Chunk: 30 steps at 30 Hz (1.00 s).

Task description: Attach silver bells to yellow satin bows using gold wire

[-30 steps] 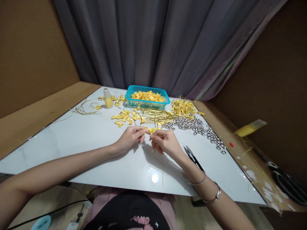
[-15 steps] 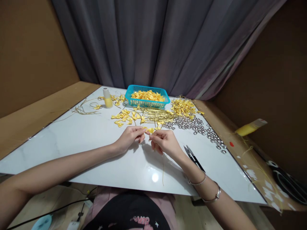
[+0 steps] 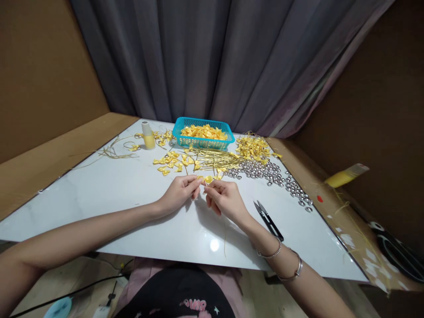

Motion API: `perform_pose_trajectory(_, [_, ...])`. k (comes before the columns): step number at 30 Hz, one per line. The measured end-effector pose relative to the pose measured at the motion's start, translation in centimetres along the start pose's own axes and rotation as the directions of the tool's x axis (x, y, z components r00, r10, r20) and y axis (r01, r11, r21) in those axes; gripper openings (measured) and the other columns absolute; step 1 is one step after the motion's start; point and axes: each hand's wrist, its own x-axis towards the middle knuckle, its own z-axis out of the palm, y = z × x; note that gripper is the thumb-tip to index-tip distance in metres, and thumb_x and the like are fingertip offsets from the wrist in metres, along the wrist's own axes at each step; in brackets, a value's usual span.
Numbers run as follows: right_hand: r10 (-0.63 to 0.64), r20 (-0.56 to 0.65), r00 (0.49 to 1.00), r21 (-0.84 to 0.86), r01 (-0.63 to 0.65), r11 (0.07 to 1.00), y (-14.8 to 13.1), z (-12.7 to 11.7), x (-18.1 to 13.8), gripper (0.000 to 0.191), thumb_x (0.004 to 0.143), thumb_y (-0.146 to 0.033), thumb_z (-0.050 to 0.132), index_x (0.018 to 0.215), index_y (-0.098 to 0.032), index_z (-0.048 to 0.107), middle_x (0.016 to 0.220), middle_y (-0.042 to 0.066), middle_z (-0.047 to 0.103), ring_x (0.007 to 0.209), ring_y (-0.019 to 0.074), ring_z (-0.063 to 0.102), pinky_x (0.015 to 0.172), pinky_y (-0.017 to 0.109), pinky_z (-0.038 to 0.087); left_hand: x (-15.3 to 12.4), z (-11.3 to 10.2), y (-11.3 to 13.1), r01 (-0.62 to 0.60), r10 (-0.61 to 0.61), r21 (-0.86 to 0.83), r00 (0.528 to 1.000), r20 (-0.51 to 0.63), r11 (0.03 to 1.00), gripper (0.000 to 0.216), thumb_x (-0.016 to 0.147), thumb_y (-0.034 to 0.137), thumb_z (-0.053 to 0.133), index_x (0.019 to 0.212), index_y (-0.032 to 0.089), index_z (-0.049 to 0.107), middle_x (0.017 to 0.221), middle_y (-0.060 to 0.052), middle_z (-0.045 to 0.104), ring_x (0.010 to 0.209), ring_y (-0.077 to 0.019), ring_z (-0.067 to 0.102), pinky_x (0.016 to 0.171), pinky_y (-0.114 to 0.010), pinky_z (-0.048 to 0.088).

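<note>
Forearms (image 3: 127,224) angled inward, the hands (image 3: 181,193) nearly meet, the left pinching a yellow bow (image 3: 208,179), the right (image 3: 226,198) a thin strand (image 3: 206,183).

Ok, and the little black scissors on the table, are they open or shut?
Open. The black scissors have their two pointed blades apart, with the white tabletop showing between the tips.

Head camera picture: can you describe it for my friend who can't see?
A small yellow ribbon piece seems to be in the grip of a person's bare left hand and bare right hand, over a glossy white table. Beyond, a rectangular turquoise plastic basket holds piled yellow bits; small oval silver beads and black-handled snips lie rightward.
</note>
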Motion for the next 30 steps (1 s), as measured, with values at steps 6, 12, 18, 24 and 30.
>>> perform_pose_trajectory(6, [-0.066, -0.087, 0.994, -0.049, 0.062, 0.997, 0.1, 0.8, -0.4, 0.031, 0.083, -0.019, 0.048, 0.052, -0.018, 0.048, 0.035, -0.006, 0.047, 0.023, 0.0051, 0.037, 0.031, 0.017, 0.025, -0.5, 0.6, -0.2, -0.064, 0.073, 0.125, 0.995, -0.073, 0.990, 0.041, 0.093, 0.033, 0.044, 0.055, 0.017, 0.044, 0.053, 0.004, 0.044, 0.052, -0.0095, 0.044, 0.057, -0.023, 0.037])
perform_pose_trajectory(12, [-0.089, -0.116, 0.989, -0.089, 0.079, 0.993, 0.0, 1.1, -0.5, 0.032, 0.084, -0.019, 0.046, 0.052, -0.018, 0.049, 0.034, -0.006, 0.045, 0.024, 0.0055, 0.036, 0.032, 0.018, 0.025, -1.0, 0.7, -0.7, -0.169, 0.189, 0.247, 0.980, -0.059, 0.954, 0.036, 0.094, 0.029, 0.043, 0.059, 0.018, 0.045, 0.052, 0.006, 0.044, 0.046, -0.0076, 0.042, 0.050, -0.021, 0.035])
perform_pose_trajectory(18, [-0.097, -0.105, 0.990, -0.098, 0.087, 0.991, 0.0, 0.7, -0.3, 0.028, 0.083, -0.021, 0.047, 0.055, -0.017, 0.051, 0.037, -0.005, 0.048, 0.025, 0.0056, 0.037, 0.031, 0.018, 0.024, -0.5, 0.1, -0.5, -0.209, 0.216, 0.265, 0.976, 0.002, 0.941, 0.034, 0.093, 0.029, 0.042, 0.062, 0.017, 0.049, 0.056, 0.004, 0.050, 0.053, -0.0086, 0.046, 0.057, -0.021, 0.039])
perform_pose_trajectory(24, [-0.130, -0.127, 0.983, -0.161, 0.109, 0.981, 0.0, 0.4, -0.3, 0.027, 0.083, -0.021, 0.048, 0.057, -0.017, 0.053, 0.038, -0.004, 0.051, 0.027, 0.0065, 0.039, 0.034, 0.018, 0.027, 0.7, -0.4, 0.1, -0.076, 0.081, 0.122, 0.996, -0.043, 0.990, 0.029, 0.089, 0.035, 0.046, 0.070, 0.017, 0.058, 0.064, 0.001, 0.052, 0.063, -0.0128, 0.049, 0.060, -0.025, 0.039])
perform_pose_trajectory(30, [-0.154, -0.127, 0.980, -0.177, 0.130, 0.976, -0.1, 0.5, -0.4, 0.029, 0.084, -0.024, 0.050, 0.057, -0.017, 0.053, 0.038, -0.004, 0.051, 0.028, 0.0070, 0.039, 0.035, 0.019, 0.029, 0.5, -0.3, 0.4, 0.019, -0.014, 0.077, 0.998, -0.064, 0.997, 0.035, 0.085, 0.039, 0.053, 0.058, 0.017, 0.052, 0.057, 0.002, 0.046, 0.058, -0.0124, 0.043, 0.057, -0.026, 0.034])
